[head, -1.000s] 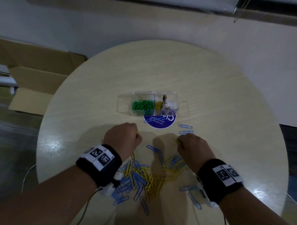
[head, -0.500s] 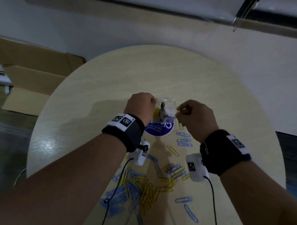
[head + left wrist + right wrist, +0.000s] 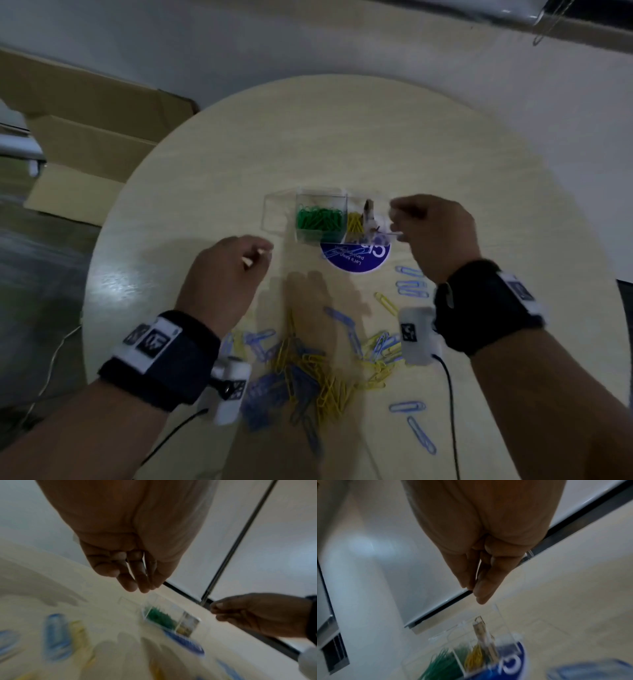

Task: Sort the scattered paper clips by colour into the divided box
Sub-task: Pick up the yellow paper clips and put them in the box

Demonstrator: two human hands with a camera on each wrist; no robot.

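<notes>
Round pale bench point(image 3: 342, 137), clear divided box point(image 3: 322, 219) at its middle.
Both my hands hover empty, left hand point(image 3: 226, 274) loosely curled, right hand point(image 3: 435, 229) over the box; next, pinch yellows from the paper clips point(image 3: 318, 373) near the front edge.

One round desk point(image 3: 239, 154) fills the frame, carrying one clear divided box point(image 3: 320, 200) at centre. One round blue label point(image 3: 356, 262) lies just below it. Two hands show: the left point(image 3: 222, 277) at centre left, the right point(image 3: 442, 233) at centre right. Loose blue clips outside the heap: two point(image 3: 411, 287) right of centre and two point(image 3: 407, 406) at lower right. One yellow clip point(image 3: 385, 301) lies alone. The mixed heap point(image 3: 315, 377) at lower centre is too tangled to count. Folded cardboard point(image 3: 85, 130) sits at upper left.
</notes>
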